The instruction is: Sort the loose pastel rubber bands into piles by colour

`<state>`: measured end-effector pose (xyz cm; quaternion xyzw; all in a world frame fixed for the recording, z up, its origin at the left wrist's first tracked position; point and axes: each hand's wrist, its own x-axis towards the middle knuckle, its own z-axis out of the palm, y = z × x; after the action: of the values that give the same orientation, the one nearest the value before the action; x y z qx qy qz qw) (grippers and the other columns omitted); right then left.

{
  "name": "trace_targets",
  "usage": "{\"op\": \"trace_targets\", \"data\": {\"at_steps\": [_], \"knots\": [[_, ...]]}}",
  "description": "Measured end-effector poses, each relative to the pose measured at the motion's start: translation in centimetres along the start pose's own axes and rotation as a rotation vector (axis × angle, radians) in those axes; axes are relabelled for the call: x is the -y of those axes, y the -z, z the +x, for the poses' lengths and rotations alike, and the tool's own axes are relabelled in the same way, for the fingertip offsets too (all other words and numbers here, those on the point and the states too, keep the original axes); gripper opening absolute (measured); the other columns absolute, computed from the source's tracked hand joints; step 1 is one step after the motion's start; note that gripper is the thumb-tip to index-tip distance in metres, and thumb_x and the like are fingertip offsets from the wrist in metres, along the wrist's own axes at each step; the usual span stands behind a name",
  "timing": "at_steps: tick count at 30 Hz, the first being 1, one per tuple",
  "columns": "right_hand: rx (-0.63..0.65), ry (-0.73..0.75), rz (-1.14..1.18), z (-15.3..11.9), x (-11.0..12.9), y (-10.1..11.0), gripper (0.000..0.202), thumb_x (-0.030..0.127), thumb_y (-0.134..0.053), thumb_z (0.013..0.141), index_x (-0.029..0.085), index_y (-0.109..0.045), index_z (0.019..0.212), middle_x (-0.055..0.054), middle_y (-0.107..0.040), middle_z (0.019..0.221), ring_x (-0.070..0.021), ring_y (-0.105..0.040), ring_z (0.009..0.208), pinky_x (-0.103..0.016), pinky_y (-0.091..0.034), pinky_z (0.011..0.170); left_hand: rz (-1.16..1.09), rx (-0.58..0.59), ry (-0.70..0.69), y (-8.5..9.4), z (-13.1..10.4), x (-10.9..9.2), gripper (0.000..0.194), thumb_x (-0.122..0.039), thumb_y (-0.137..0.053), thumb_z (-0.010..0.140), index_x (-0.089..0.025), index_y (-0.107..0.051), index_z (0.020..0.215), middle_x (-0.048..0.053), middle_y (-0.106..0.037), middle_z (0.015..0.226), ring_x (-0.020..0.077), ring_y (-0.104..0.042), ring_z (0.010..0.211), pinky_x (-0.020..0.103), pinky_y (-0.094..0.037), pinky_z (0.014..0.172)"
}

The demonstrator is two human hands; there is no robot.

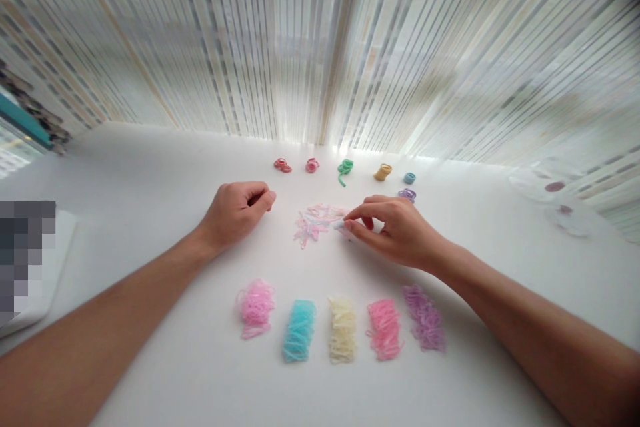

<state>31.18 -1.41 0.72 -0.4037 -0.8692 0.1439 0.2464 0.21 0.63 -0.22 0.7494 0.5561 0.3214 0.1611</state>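
A loose pile of pale pink and white rubber bands (320,215) lies in the middle of the white table. At the pile's right edge my right hand (395,227) is closed in a pinch, thumb and forefinger on pale, bluish-white rubber bands (339,224). How many bands it grips is too small to tell. My left hand (237,213) rests on the table left of the pile, apart from it. Its fingers are curled in a loose fist with the thumb against the forefinger, and nothing shows in it.
Nearer me lie bundles of bands: light pink (257,308), turquoise (299,330), cream (343,330), bright pink (385,329) and purple (425,319). Small coils, including a green one (345,168), line the back before a striped curtain (320,47). A blurred-out object (25,260) stands left.
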Motion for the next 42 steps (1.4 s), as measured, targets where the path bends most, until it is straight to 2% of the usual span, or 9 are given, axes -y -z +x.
{"op": "trace_targets", "data": {"at_steps": [4, 10, 21, 27, 33, 38, 42], "knots": [[-0.036, -0.016, -0.014, 0.02, -0.38, -0.22, 0.026, 0.027, -0.065, 0.098, 0.013, -0.085, 0.104, -0.003, -0.069, 0.071, -0.0132, -0.059, 0.061, -0.028, -0.042, 0.066, 0.005, 0.001, 0.009, 0.01, 0.01, 0.0, 0.04, -0.045, -0.053, 0.089, -0.018, -0.058, 0.061, -0.003, -0.047, 0.053, 0.0109, -0.042, 0.054, 0.029, -0.032, 0.062], [0.017, -0.033, -0.022, -0.03, -0.55, -0.43, 0.028, 0.025, -0.063, 0.096, 0.016, -0.086, 0.11, -0.002, -0.068, 0.07, -0.0134, -0.057, 0.061, -0.028, -0.042, 0.067, 0.013, 0.0, 0.003, 0.04, 0.01, -0.13, 0.039, -0.045, -0.052, 0.088, -0.018, -0.058, 0.06, -0.003, -0.048, 0.053, 0.0112, -0.042, 0.054, 0.029, -0.032, 0.061], [-0.021, -0.141, -0.096, 0.12, -0.64, -0.31, 0.03, 0.026, -0.063, 0.095, 0.012, -0.085, 0.109, -0.004, -0.07, 0.068, -0.0155, -0.058, 0.06, -0.03, -0.041, 0.066, 0.002, -0.001, 0.002, 0.06, -0.02, -0.09, 0.039, -0.046, -0.053, 0.088, -0.018, -0.059, 0.06, -0.003, -0.046, 0.052, 0.0112, -0.041, 0.054, 0.029, -0.031, 0.061], [-0.003, -0.118, -0.071, 0.03, -0.88, -0.66, 0.031, 0.021, -0.059, 0.097, 0.014, -0.085, 0.113, -0.007, -0.077, 0.082, -0.015, -0.06, 0.063, -0.029, -0.043, 0.069, 0.005, -0.004, 0.0, 0.05, -0.01, -0.15, 0.039, -0.046, -0.053, 0.088, -0.019, -0.058, 0.06, -0.003, -0.048, 0.052, 0.0116, -0.041, 0.053, 0.029, -0.032, 0.06], [-0.016, -0.093, -0.049, 0.05, -0.77, -0.53, 0.028, 0.024, -0.06, 0.096, 0.014, -0.086, 0.102, -0.003, -0.069, 0.068, -0.0152, -0.058, 0.063, -0.029, -0.042, 0.068, 0.005, -0.005, -0.001, 0.13, -0.04, -0.22, 0.039, -0.045, -0.053, 0.088, -0.019, -0.059, 0.06, -0.003, -0.049, 0.052, 0.0115, -0.042, 0.053, 0.029, -0.032, 0.061], [-0.058, -0.158, -0.023, 0.15, -0.83, -0.49, 0.03, 0.028, -0.061, 0.095, 0.014, -0.085, 0.106, -0.004, -0.072, 0.071, -0.0142, -0.056, 0.059, -0.03, -0.041, 0.066, 0.006, -0.002, -0.005, 0.24, -0.09, -0.33, 0.038, -0.044, -0.054, 0.089, -0.019, -0.058, 0.06, -0.003, -0.048, 0.052, 0.0118, -0.041, 0.053, 0.029, -0.032, 0.059], [-0.044, -0.186, -0.043, 0.2, -1.07, -0.59, 0.03, 0.026, -0.061, 0.094, 0.016, -0.086, 0.107, -0.005, -0.074, 0.073, -0.0145, -0.056, 0.059, -0.03, -0.041, 0.067, 0.0, -0.003, -0.007, 0.21, -0.09, -0.4, 0.038, -0.043, -0.054, 0.089, -0.019, -0.058, 0.06, -0.003, -0.047, 0.051, 0.0122, -0.04, 0.054, 0.029, -0.031, 0.058]]}}
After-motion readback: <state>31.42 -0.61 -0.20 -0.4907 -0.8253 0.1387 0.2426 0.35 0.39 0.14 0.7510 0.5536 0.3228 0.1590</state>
